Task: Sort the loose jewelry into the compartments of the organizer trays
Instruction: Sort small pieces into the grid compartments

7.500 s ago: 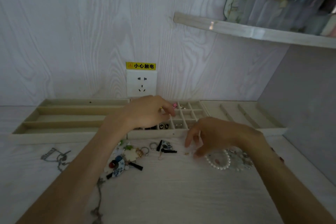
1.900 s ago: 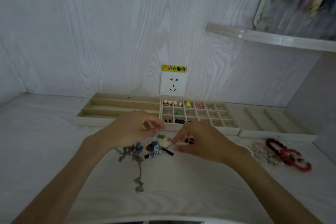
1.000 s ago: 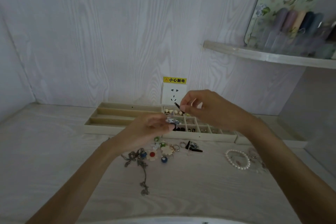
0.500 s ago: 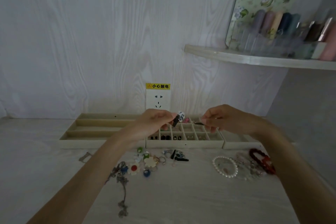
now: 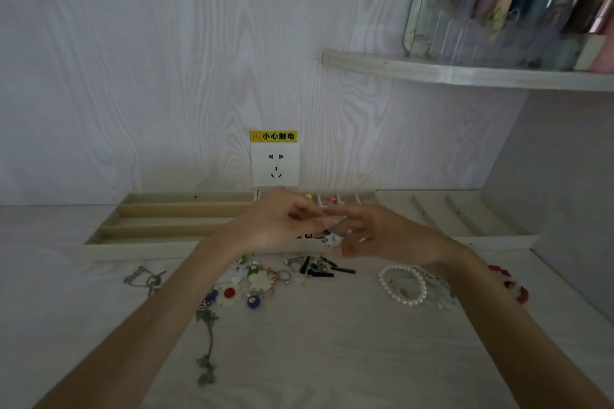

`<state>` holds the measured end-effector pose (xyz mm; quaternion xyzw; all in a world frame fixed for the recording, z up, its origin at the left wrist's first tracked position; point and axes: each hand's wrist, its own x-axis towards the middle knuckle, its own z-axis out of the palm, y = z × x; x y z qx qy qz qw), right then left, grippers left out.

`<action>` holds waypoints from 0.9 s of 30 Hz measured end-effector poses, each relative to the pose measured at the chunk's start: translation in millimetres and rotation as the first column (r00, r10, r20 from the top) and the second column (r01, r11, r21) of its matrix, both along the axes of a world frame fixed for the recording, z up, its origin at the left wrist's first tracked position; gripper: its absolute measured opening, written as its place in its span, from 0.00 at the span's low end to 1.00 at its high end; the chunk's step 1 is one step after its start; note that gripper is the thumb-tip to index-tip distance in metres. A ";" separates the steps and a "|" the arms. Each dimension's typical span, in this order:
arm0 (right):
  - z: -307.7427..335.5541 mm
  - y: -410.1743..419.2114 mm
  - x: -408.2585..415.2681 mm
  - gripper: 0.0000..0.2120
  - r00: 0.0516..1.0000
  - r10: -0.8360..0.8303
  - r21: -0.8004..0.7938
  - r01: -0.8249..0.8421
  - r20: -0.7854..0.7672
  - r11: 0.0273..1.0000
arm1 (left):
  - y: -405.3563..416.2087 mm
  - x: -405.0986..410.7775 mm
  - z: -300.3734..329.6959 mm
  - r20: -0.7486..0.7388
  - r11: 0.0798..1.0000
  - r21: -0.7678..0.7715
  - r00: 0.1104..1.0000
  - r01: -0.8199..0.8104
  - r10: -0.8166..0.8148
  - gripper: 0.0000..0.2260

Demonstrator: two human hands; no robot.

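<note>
Three beige organizer trays stand along the wall: a long-slot tray (image 5: pixel 149 251) at left, a small-grid tray (image 5: pixel 349 199) in the middle and a ridged tray (image 5: pixel 465 219) at right. My left hand (image 5: pixel 279 226) and my right hand (image 5: pixel 385 237) meet over the grid tray. A small blue and white earring (image 5: pixel 329 237) hangs just under my left fingertips, which seem to pinch it. My right hand's fingers curl close beside it; blur hides whether they hold anything. Loose flower charms (image 5: pixel 262 279), black pieces (image 5: pixel 319 272) and a pearl bracelet (image 5: pixel 407 302) lie in front of the trays.
A silver chain (image 5: pixel 209 342) and a silver clasp (image 5: pixel 143 279) lie at front left, and a red bead bracelet (image 5: pixel 518 292) at right. On the wall behind the trays is a socket (image 5: pixel 275 164). A shelf (image 5: pixel 465 73) with bottles juts out at upper right.
Both hands have dropped from above the grid tray to just over its front compartments and closed together. The blue and white earring has come down with them.
</note>
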<state>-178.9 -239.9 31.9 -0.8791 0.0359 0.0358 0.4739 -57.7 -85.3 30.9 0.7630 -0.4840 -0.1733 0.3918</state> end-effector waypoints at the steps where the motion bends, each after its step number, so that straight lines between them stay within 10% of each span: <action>1: 0.4 1.0 -0.1 0.22 1.000 -0.021 0.014 0.021 0.019 1.000 | 0.6 0.9 1.3 -0.001 0.999 -0.030 1.000 -0.016 0.016 0.08; 8: 5.8 0.1 -7.1 0.07 0.961 -0.225 0.094 0.212 0.158 0.973 | 4.5 -3.0 11.5 -0.027 0.994 -0.099 0.998 -0.052 0.050 0.07; 23: 24.9 -8.8 8.1 0.16 0.997 -0.062 -0.026 0.061 -0.037 0.998 | -18.6 5.1 6.0 -0.018 0.979 -0.204 1.000 -0.016 0.013 0.05; 27: 31.7 -22.4 25.1 0.10 0.962 -0.272 0.080 0.269 0.031 0.960 | -34.1 15.3 13.5 -0.069 0.954 -0.289 0.996 -0.080 0.063 0.03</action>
